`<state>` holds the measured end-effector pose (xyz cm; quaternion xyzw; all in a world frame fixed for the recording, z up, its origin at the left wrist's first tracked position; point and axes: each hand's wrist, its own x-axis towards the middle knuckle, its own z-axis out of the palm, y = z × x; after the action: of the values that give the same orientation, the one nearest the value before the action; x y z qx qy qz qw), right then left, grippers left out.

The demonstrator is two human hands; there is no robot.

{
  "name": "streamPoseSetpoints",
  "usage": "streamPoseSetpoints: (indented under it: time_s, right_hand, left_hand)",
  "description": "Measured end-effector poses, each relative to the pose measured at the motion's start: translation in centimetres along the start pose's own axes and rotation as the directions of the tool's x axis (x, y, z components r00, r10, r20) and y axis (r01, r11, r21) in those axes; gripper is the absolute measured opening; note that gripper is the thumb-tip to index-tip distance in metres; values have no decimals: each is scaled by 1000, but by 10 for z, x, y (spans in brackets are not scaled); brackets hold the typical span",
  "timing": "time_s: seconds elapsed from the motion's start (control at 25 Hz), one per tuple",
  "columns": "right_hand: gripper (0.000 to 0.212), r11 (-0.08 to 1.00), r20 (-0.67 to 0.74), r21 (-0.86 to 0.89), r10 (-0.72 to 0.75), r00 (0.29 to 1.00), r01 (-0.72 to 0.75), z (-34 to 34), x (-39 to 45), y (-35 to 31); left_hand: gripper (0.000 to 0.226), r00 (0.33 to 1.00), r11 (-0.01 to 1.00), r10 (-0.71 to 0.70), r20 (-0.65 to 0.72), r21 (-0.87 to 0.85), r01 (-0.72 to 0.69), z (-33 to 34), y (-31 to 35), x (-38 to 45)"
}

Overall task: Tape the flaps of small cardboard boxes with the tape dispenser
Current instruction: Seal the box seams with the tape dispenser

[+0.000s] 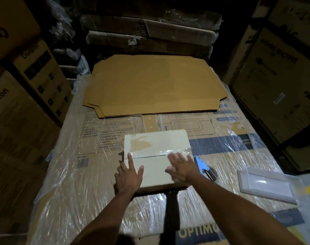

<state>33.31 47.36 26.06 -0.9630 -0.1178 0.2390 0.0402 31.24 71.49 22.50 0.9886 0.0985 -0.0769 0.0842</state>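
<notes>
Both hands lie flat and holding nothing on the small cream cardboard box point(156, 156), left hand point(128, 175) at its left edge, right hand point(181, 167) by the left-to-right taped seam, nearest the blue tape dispenser point(204, 167) just right.

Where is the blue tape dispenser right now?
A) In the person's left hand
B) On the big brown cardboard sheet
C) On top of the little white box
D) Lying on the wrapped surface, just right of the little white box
D: the blue tape dispenser lies on the plastic-wrapped surface beside the right edge of the small box, while the left hand and right hand both rest flat on the box.
</notes>
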Motion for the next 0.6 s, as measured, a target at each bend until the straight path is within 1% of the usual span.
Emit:
streamPoseSetpoints:
  time_s: [0.08, 0.16, 0.24, 0.28, 0.36, 0.4, 0.44, 0.48, 0.52, 0.56, 0.6]
  right_hand:
    - [73, 984, 5, 79, 162, 987, -162, -7, -6, 23]
    - [84, 950, 47, 178, 251, 967, -255, -8, 2, 10]
    - [100, 945, 65, 202, 250, 966, -258, -1, 14, -13]
    - [103, 960, 52, 177, 210, 976, -216, 2, 15, -17]
    - [97, 989, 0, 81, 128, 992, -127, -1, 6, 1]
    - [91, 990, -15, 43, 134, 991, -133, -2, 3, 18]
    - [89, 980, -6, 60, 193, 981, -192, -4, 0, 33]
    - [93, 951, 36, 132, 276, 960, -279, -6, -1, 45]
    - [102, 907, 105, 235, 335, 936, -351, -7, 1, 51]
    - [109, 858, 169, 339, 348, 922, -386, -9, 4, 50]
    - [113, 817, 185, 419, 350, 918, -396, -12, 7, 43]
  left_hand:
    - [79, 999, 999, 39, -13, 29, -38, 1, 5, 4]
    - [77, 997, 997, 74, -2, 7, -74, -2, 13, 7]
    - [77, 992, 992, 124, 19, -17, -124, 3, 11, 10]
    - [79, 987, 988, 157, 25, -10, -156, 5, 5, 10]
    - [81, 978, 977, 207, 21, -52, -206, 9, -4, 12]
    - [80, 976, 973, 219, 8, -76, -218, 9, -6, 13]
    - [80, 975, 972, 222, 0, -78, -221, 7, -5, 14]
    - [78, 973, 971, 230, 8, -65, -229, 4, -2, 14]
    - [75, 967, 967, 253, 26, -43, -252, 1, 0, 15]
    - [68, 958, 959, 282, 48, -26, -281, -1, 0, 17]
    - [61, 951, 953, 302, 65, -26, -301, -2, -1, 21]
